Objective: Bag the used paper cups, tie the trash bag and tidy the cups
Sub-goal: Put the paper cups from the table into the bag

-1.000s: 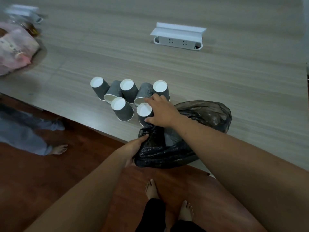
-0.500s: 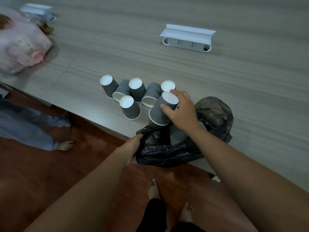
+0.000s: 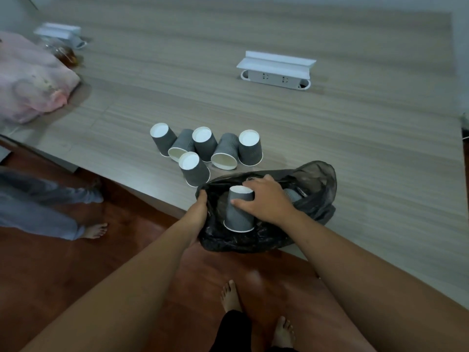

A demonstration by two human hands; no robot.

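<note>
While gripping a grey paper cup (image 3: 238,212) by its upturned base, right hand (image 3: 269,199) with fingers (image 3: 241,202) curled round it, inside the mouth of the black trash bag (image 3: 317,189) at the near tabletop (image 3: 355,148) edge. Cup upside down, long axis near vertical, rim down. Left hand (image 3: 200,207) pinching the bag's left rim, fingers clamped on the plastic. Another cup (image 3: 291,195) partly seen deeper in the bag. Just beyond, six grey ribbed cups (image 3: 208,148) in a tight cluster: four inverted with white bases up, two tipped over with open mouths facing the near edge. No print readable on any cup. Farther back, a white socket strip (image 3: 276,77) under a raised flap. Far left, a pink bag (image 3: 30,80).
</note>
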